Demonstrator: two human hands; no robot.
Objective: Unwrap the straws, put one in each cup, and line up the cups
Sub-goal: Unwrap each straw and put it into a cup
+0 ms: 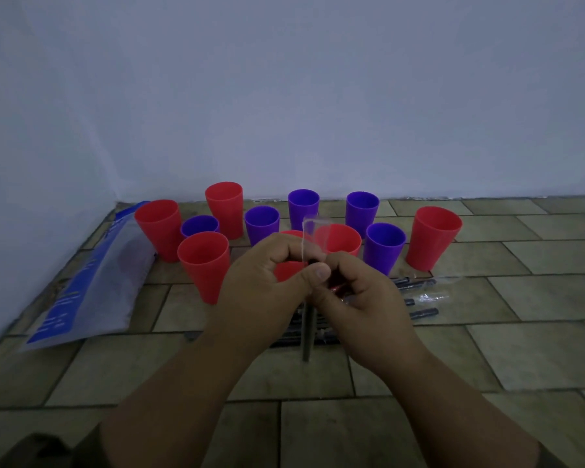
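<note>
A person's left hand [264, 278] and right hand [358, 298] meet over a tiled floor [487, 349], fingers pinching a dark straw [307, 332] upright to peel its clear wrapper [313, 231] upward. Red and purple cups [433, 236] stand scattered behind, apparently empty. More wrapped straws [416, 298] lie beneath; a blue bag [92, 282] lies left.

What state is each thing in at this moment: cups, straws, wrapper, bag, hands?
Red cups: upright, no straws, scattered.
Purple cups: upright, no straws, scattered.
Held straw: gripped by both hands, partly unwrapped.
Clear wrapper: sticking up above the fingers.
Other straws: lying on the floor, still wrapped.
Blue-and-white bag: flat on the floor.
Left hand: pinching the straw.
Right hand: pinching the straw.
</note>
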